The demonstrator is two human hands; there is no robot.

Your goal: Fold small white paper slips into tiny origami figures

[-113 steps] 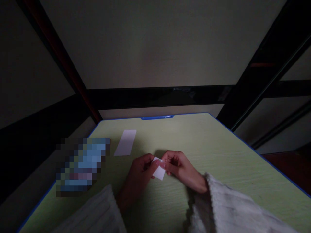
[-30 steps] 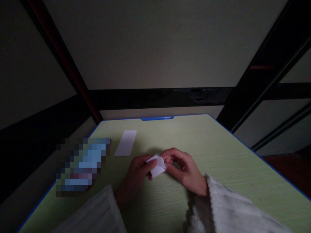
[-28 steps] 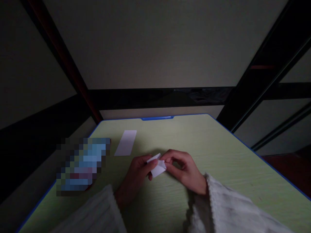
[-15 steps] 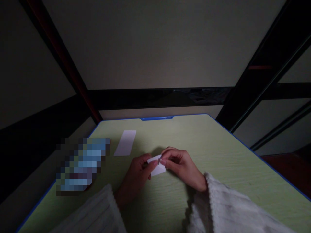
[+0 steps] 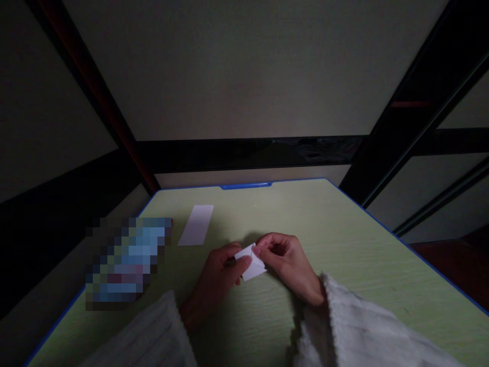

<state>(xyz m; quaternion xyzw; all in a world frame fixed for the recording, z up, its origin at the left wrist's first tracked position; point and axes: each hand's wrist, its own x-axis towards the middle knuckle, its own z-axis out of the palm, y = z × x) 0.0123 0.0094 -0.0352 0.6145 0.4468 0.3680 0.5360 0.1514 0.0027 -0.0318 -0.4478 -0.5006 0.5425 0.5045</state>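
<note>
A small folded white paper (image 5: 252, 264) is held just above the green table (image 5: 344, 239) near its middle. My left hand (image 5: 217, 278) pinches the paper's left edge, thumb on top. My right hand (image 5: 288, 262) pinches its upper right corner with fingertips curled in. Both wrists wear thick white knitted sleeves. A flat white paper strip (image 5: 196, 225) lies on the table beyond my left hand, apart from both hands.
A blurred blue object (image 5: 128, 260) sits at the table's left edge. The table has a blue rim (image 5: 246, 185). Dark frame bars (image 5: 405, 97) rise at the back corners, with a pale wall behind. The room is dim.
The small paper has been turned and refolded between my fingers, showing as a tighter, tilted shape now. Both hands have stayed at the same spot on the table.
</note>
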